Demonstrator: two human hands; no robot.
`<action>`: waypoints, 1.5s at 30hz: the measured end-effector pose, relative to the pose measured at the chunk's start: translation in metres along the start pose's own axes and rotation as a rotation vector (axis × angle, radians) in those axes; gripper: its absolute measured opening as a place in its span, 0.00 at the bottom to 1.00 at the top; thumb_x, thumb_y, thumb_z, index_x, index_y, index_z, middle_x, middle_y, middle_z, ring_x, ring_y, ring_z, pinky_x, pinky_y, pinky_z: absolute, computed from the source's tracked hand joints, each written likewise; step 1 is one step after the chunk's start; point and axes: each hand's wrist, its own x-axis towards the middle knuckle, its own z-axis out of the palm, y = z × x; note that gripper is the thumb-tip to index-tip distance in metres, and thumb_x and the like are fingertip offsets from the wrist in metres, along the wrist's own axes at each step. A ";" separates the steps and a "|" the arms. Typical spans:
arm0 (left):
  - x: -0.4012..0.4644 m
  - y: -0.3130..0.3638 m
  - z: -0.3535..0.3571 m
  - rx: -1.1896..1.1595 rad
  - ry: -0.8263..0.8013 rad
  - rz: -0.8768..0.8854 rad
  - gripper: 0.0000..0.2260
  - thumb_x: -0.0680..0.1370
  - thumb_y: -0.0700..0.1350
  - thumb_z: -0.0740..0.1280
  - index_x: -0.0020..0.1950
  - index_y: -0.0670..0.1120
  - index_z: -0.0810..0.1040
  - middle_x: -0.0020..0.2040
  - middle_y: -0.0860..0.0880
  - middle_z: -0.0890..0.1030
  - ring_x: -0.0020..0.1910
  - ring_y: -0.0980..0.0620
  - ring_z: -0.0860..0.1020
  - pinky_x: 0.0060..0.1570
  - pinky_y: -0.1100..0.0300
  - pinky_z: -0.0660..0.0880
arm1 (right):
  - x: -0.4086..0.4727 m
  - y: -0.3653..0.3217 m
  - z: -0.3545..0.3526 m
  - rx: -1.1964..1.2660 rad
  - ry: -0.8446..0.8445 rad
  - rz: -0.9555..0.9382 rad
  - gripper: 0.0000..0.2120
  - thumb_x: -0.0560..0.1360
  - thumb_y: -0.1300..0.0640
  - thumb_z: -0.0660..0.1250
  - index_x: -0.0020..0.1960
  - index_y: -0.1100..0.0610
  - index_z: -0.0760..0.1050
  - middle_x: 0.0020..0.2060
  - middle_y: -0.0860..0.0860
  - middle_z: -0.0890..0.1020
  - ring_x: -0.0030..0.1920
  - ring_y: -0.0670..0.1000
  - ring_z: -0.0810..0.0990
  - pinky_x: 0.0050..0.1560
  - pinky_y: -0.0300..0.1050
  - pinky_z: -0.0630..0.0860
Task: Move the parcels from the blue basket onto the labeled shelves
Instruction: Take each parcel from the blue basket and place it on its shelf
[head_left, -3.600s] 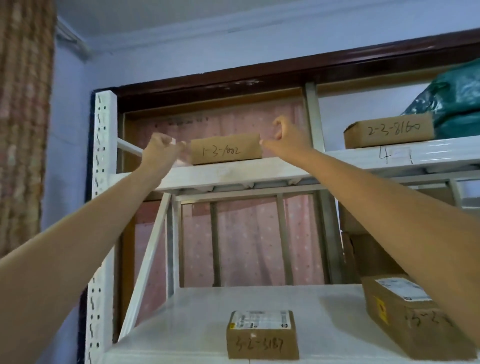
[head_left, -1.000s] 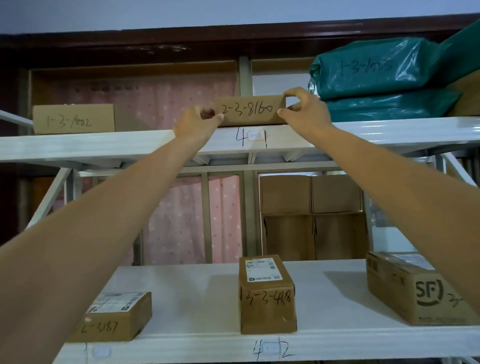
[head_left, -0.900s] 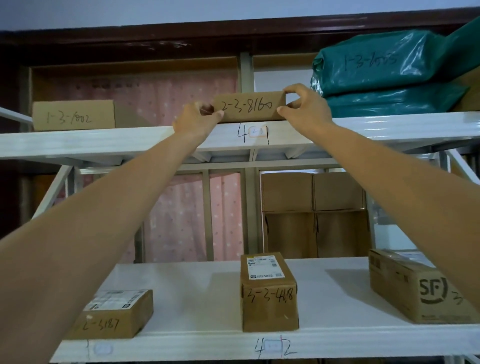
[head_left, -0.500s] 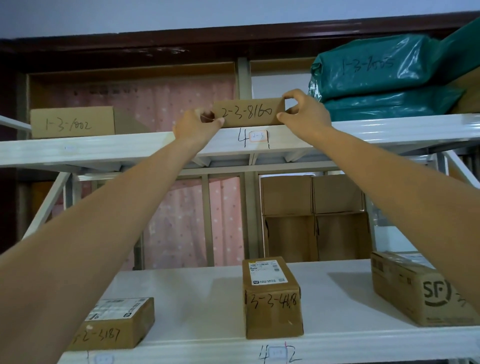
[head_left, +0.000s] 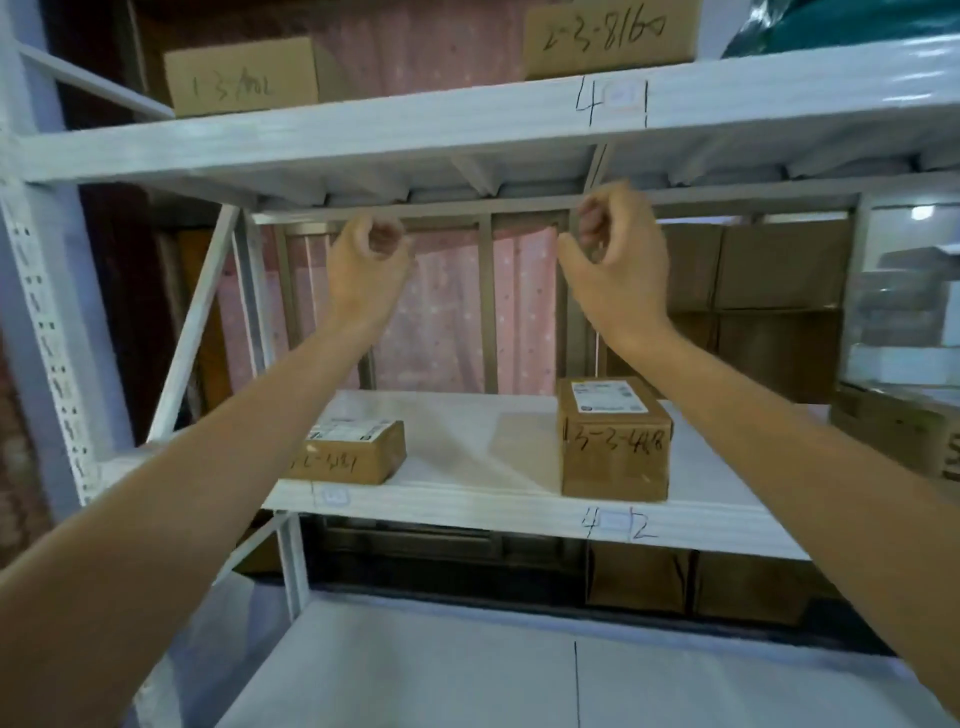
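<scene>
While shelved, parcel above empty hands.

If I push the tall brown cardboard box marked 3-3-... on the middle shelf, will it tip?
The tall brown cardboard box probably slides, since its base looks wide. It seems stiff: its edges are crisp. It sits near the white shelf edge, so push gently.
</scene>
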 end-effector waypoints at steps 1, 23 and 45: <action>-0.012 -0.021 -0.005 0.032 -0.024 -0.075 0.04 0.76 0.39 0.67 0.50 0.44 0.75 0.44 0.53 0.76 0.40 0.62 0.74 0.42 0.73 0.70 | -0.017 0.005 0.014 0.000 -0.110 0.059 0.11 0.72 0.58 0.68 0.54 0.58 0.73 0.48 0.54 0.77 0.44 0.49 0.76 0.49 0.47 0.78; -0.090 -0.262 -0.147 -0.173 -0.704 -0.501 0.29 0.72 0.43 0.74 0.71 0.48 0.69 0.65 0.49 0.75 0.55 0.51 0.80 0.57 0.56 0.75 | -0.182 0.011 0.199 0.105 -0.717 0.467 0.32 0.70 0.50 0.76 0.69 0.40 0.66 0.67 0.46 0.75 0.53 0.36 0.75 0.46 0.23 0.72; -0.076 -0.256 -0.135 -0.084 -0.759 -0.472 0.28 0.73 0.45 0.73 0.70 0.46 0.68 0.67 0.48 0.75 0.62 0.48 0.75 0.61 0.53 0.73 | -0.168 0.005 0.197 0.065 -0.721 0.608 0.44 0.71 0.49 0.75 0.77 0.42 0.51 0.75 0.53 0.65 0.71 0.56 0.70 0.67 0.54 0.70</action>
